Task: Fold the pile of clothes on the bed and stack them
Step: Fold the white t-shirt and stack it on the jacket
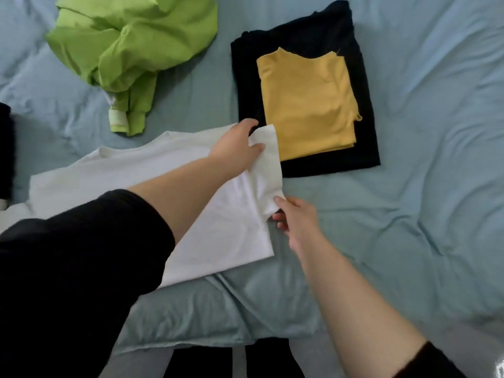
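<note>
A white T-shirt point(152, 173) lies spread flat on the blue bed sheet point(409, 132), collar toward the far side. My left hand point(237, 145) pinches the top of its right sleeve, lifted off the bed. My right hand point(297, 222) grips the lower corner of that same sleeve near the armpit. To the right of the sleeve sits a stack: a folded yellow shirt point(308, 105) on top of a folded black garment point(272, 45). A crumpled lime-green garment point(122, 42) lies unfolded at the far left.
A dark piece of clothing point(6, 148) shows at the left edge. The bed's near edge point(191, 342) runs below the white shirt, with dark floor items beneath it. Wrinkled sheet stretches to the right of the stack.
</note>
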### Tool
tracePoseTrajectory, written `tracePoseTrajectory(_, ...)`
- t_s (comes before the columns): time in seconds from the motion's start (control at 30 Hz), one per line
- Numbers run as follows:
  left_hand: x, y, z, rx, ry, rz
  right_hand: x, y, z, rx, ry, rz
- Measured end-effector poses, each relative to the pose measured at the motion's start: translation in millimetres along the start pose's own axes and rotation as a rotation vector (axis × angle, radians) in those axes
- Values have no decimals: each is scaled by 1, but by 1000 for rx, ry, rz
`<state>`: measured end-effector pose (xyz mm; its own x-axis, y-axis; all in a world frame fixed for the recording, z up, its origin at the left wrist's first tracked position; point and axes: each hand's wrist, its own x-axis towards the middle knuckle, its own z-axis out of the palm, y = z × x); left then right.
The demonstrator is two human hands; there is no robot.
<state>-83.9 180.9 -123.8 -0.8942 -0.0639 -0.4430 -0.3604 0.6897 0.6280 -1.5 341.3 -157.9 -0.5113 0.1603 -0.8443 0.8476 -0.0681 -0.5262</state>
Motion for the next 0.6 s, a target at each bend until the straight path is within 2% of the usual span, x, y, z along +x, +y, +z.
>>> tracePoseTrajectory(0.1,13,14,-3,55,15,-33,-9,2,-12,55,-35,6)
tracePoseTrajectory(0.17,17,21,-5,137,32,-16,-18,8,-16,181,-52,30)
tracePoseTrajectory(0.3,20,29,-3,338,-92,19,-29,16,-11,436,-99,150)
tracePoseTrajectory(0.37,22,31,-1,384,-92,43,-27,13,-7,575,-114,218)
tracePoseTrajectory(0.47,26,43,1,275,-81,62,-20,10,0,729,-107,276)
tracePoseTrajectory(0.6,22,54,0,8,-222,-14,-13,14,4,670,-95,244)
